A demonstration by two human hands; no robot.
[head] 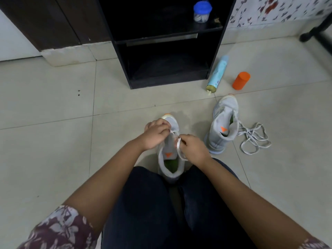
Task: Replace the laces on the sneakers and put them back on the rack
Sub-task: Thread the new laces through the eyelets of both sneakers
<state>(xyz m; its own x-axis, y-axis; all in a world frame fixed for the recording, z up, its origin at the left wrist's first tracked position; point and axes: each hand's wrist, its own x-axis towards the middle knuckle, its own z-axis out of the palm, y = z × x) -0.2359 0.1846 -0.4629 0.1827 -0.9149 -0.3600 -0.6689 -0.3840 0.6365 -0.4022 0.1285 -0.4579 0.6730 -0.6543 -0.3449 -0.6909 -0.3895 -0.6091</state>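
A grey sneaker (169, 159) with an orange tongue mark stands on the floor between my knees, toe pointing away. My left hand (156, 134) pinches a white lace (178, 146) over the sneaker's front eyelets. My right hand (193, 149) pinches the same lace a little nearer me, and a loop of it hangs beside the tongue. A second grey sneaker (223, 123) stands to the right with no lace in it. A loose grey lace (253, 139) lies tangled on the tiles right of that sneaker. The black rack (167, 51) stands ahead with dark, open shelves.
A light-blue spray can (217, 74) lies on the floor by the rack's right side, next to an orange container (241, 80). A blue-lidded jar (202, 11) sits on the rack's upper shelf. A dark furniture leg (316, 31) stands at far right.
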